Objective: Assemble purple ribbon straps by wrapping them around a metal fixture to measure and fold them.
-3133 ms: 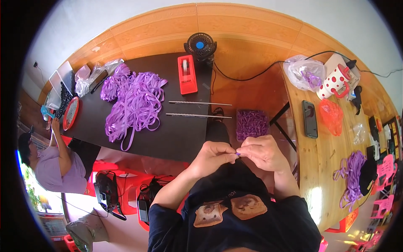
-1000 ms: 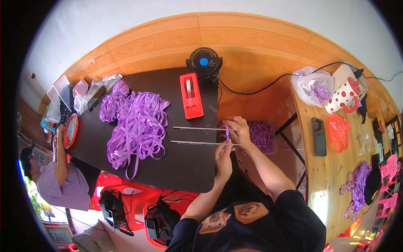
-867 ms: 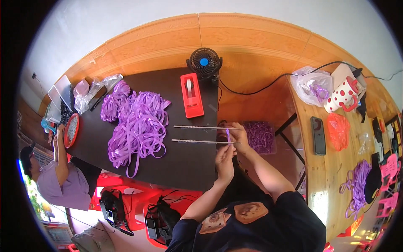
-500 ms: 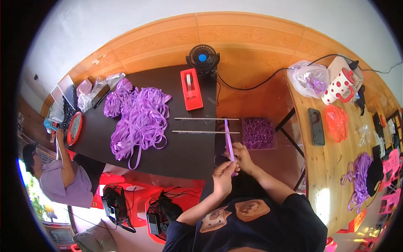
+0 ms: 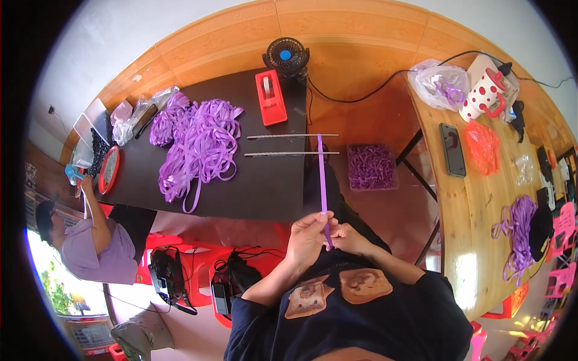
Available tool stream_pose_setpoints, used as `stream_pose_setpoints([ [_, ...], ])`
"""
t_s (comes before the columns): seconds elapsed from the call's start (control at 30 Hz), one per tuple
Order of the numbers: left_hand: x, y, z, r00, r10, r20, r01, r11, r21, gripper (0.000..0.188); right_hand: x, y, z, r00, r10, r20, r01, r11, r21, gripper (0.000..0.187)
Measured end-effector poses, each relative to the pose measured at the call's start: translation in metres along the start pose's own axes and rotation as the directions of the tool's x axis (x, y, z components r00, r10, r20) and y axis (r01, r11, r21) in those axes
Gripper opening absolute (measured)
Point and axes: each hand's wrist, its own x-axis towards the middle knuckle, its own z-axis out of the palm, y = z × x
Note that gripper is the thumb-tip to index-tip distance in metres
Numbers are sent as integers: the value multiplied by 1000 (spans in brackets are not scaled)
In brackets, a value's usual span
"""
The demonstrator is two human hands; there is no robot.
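Observation:
A purple ribbon runs taut from two thin twisted metal rods, the far rod and the near rod, back toward my body. Both rods jut over the right edge of the dark table, and the ribbon's far end is looped at the far one. My left hand pinches the ribbon between thumb and fingers. Beside it, my right hand is closed at the ribbon's near end, its fingertips partly hidden. A large heap of purple ribbon lies on the table to the left.
A red tape dispenser and a black fan stand at the back. Below the table's right side is a bin of purple pieces. On the wooden table are a phone and a dotted mug. Another person sits left.
The view has tilted, so the table things sit higher in the picture. My hands have drawn back toward my body, and a longer stretch of ribbon shows between them and the rods.

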Motion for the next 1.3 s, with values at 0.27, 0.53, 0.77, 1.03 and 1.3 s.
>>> stream_pose_setpoints([
  [0.27, -8, 1, -12, 999, -36, 28, 36, 999, -18, 19, -1, 20, 3, 906, 423, -6, -356, 770, 529, 17],
  [0.53, -35, 4, -23, 998, -55, -13, 55, 998, 33, 18, 16, -3, -8, 911, 320, -260, -121, 811, 573, 13],
  [0.77, -46, 2, -33, 993, -105, -46, 108, 990, 89, 18, 52, -19, -25, 877, -153, -455, 244, 959, 147, 11],
  [1.03, -47, -1, -33, 993, -97, -67, 105, 986, 126, 20, 47, -37, -11, 915, 63, -400, 87, 935, 345, 11],
  [1.3, -40, 0, -34, 1000, -25, -3, 25, 985, 169, 20, 11, -20, 13, 965, 136, -225, -54, 941, 335, 11],
])
